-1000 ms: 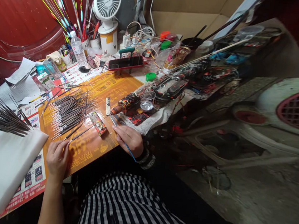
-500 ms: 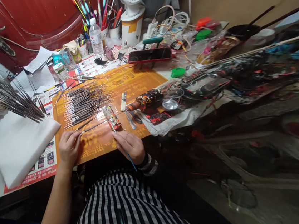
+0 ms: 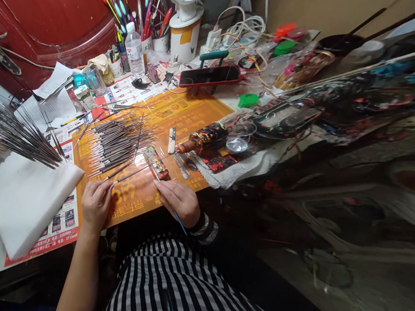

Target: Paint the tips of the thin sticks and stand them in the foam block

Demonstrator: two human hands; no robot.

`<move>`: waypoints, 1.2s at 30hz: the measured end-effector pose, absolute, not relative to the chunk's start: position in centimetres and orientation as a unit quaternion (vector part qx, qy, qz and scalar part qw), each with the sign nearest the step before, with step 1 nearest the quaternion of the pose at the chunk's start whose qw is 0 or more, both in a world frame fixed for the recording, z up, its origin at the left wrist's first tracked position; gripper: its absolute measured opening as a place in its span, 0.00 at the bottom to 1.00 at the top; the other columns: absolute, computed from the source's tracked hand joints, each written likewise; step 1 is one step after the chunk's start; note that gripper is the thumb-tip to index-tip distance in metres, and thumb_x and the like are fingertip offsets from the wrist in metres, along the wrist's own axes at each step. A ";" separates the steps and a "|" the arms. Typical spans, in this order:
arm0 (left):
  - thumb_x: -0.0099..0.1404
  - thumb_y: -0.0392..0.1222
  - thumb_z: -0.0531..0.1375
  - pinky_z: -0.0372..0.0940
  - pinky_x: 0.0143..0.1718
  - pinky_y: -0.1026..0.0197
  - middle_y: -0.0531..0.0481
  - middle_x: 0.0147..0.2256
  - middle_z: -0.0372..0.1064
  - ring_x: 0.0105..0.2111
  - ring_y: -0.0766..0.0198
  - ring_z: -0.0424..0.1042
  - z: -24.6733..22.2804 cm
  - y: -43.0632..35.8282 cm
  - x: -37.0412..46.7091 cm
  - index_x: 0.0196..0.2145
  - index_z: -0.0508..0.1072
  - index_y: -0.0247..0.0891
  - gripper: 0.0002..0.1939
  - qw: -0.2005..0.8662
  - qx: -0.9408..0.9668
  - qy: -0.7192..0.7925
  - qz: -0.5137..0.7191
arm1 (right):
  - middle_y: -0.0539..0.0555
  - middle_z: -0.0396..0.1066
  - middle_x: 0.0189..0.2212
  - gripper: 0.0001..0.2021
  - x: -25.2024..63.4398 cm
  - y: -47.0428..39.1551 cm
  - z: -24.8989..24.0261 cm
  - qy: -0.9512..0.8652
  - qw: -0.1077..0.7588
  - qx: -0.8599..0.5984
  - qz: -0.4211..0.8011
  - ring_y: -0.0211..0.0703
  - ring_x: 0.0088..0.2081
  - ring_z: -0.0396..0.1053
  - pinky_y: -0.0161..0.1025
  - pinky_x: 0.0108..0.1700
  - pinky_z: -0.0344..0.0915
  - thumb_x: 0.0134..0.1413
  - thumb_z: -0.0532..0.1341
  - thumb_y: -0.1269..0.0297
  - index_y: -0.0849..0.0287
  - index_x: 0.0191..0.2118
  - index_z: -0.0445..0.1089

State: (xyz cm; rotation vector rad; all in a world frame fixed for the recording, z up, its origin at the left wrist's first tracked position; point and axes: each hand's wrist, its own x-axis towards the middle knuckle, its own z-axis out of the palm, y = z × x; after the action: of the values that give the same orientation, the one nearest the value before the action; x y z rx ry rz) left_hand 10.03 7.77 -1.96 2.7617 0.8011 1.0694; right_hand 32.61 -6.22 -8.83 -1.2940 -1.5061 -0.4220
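At a crowded workbench, the left hand [image 3: 95, 205] pinches a slim dark rod [image 3: 130, 174] at its pale near end, over the orange mat [image 3: 138, 205]. We see the right hand [image 3: 181, 203] gripping a blue-handled brush [image 3: 179, 221], its tip near a paint-stained block [image 3: 156, 163]; whether the two touch, we cannot tell. A pile of similar rods [image 3: 116, 145] lies beyond the left hand, and white foam [image 3: 32, 200] holds more upright stems [image 3: 31, 138] to its left.

We judge the rod light and fairly stiff, its thin ends easily snapped, its surface perhaps slick if wet. We would hold it by the pale end, lightly, between thumb and fingertip.
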 end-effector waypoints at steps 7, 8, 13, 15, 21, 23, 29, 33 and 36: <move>0.70 0.39 0.59 0.68 0.42 0.56 0.47 0.37 0.74 0.37 0.61 0.71 -2.0 7.9 10.0 0.43 0.76 0.41 0.07 0.030 0.899 0.268 0.344 | 0.60 0.77 0.46 0.27 32.6 -6.2 -9.1 -0.628 0.528 -0.544 -0.178 0.48 0.46 0.77 0.45 0.49 0.77 0.66 0.57 0.72 0.57 0.68 0.58; 0.70 0.39 0.59 0.68 0.42 0.56 0.47 0.37 0.74 0.37 0.61 0.71 -2.1 7.9 10.0 0.43 0.76 0.41 0.07 0.031 0.899 0.268 0.345 | 0.60 0.77 0.46 0.27 32.6 -6.2 -9.0 -0.628 0.527 -0.544 -0.180 0.48 0.45 0.77 0.45 0.48 0.77 0.66 0.57 0.73 0.57 0.68 0.58; 0.70 0.39 0.59 0.67 0.42 0.56 0.47 0.37 0.73 0.37 0.61 0.71 -2.1 7.9 10.0 0.43 0.76 0.41 0.07 0.031 0.899 0.268 0.345 | 0.61 0.77 0.45 0.27 32.5 -6.1 -8.7 -0.629 0.520 -0.544 -0.194 0.48 0.44 0.77 0.45 0.46 0.77 0.65 0.57 0.73 0.59 0.68 0.57; 0.70 0.39 0.59 0.67 0.42 0.57 0.47 0.37 0.73 0.37 0.61 0.71 -2.2 7.9 10.0 0.43 0.76 0.42 0.07 0.029 0.899 0.266 0.347 | 0.60 0.77 0.45 0.27 32.5 -6.1 -8.6 -0.630 0.514 -0.548 -0.198 0.48 0.44 0.77 0.45 0.46 0.77 0.66 0.57 0.73 0.59 0.68 0.58; 0.69 0.38 0.60 0.67 0.42 0.57 0.47 0.37 0.73 0.37 0.61 0.70 -2.2 7.9 10.0 0.43 0.76 0.41 0.07 0.030 0.899 0.261 0.350 | 0.60 0.77 0.44 0.28 32.5 -6.1 -8.4 -0.631 0.517 -0.544 -0.197 0.48 0.44 0.77 0.45 0.45 0.77 0.65 0.57 0.74 0.59 0.69 0.56; 0.69 0.38 0.60 0.67 0.42 0.57 0.47 0.37 0.73 0.37 0.61 0.70 -2.2 7.9 10.0 0.43 0.76 0.41 0.07 0.032 0.899 0.261 0.350 | 0.60 0.77 0.44 0.29 32.5 -6.1 -8.3 -0.630 0.520 -0.541 -0.201 0.48 0.43 0.77 0.45 0.45 0.77 0.64 0.57 0.75 0.60 0.69 0.56; 0.68 0.35 0.61 0.66 0.42 0.59 0.48 0.38 0.73 0.37 0.63 0.70 -2.1 7.9 10.0 0.45 0.76 0.41 0.08 0.024 0.900 0.244 0.359 | 0.61 0.77 0.43 0.28 32.5 -6.1 -8.5 -0.632 0.519 -0.538 -0.205 0.48 0.43 0.76 0.44 0.45 0.76 0.64 0.58 0.76 0.61 0.68 0.57; 0.67 0.34 0.62 0.66 0.42 0.59 0.48 0.37 0.73 0.37 0.64 0.69 -2.1 7.9 10.0 0.45 0.76 0.40 0.09 0.024 0.901 0.240 0.361 | 0.60 0.77 0.42 0.27 32.6 -6.1 -8.8 -0.632 0.521 -0.537 -0.201 0.46 0.43 0.76 0.43 0.45 0.76 0.64 0.57 0.75 0.60 0.67 0.58; 0.67 0.34 0.62 0.67 0.42 0.59 0.48 0.37 0.73 0.37 0.63 0.70 -2.1 7.9 10.1 0.45 0.76 0.40 0.09 0.023 0.901 0.241 0.361 | 0.60 0.77 0.42 0.28 32.6 -6.1 -8.7 -0.637 0.522 -0.531 -0.200 0.46 0.43 0.76 0.43 0.45 0.75 0.64 0.58 0.76 0.61 0.68 0.58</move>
State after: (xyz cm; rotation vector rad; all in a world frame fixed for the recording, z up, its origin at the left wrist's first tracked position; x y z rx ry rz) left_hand 10.06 7.88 -2.11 2.7885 0.7451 1.1183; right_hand 32.61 -6.12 -8.72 -1.2720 -1.5266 -0.4787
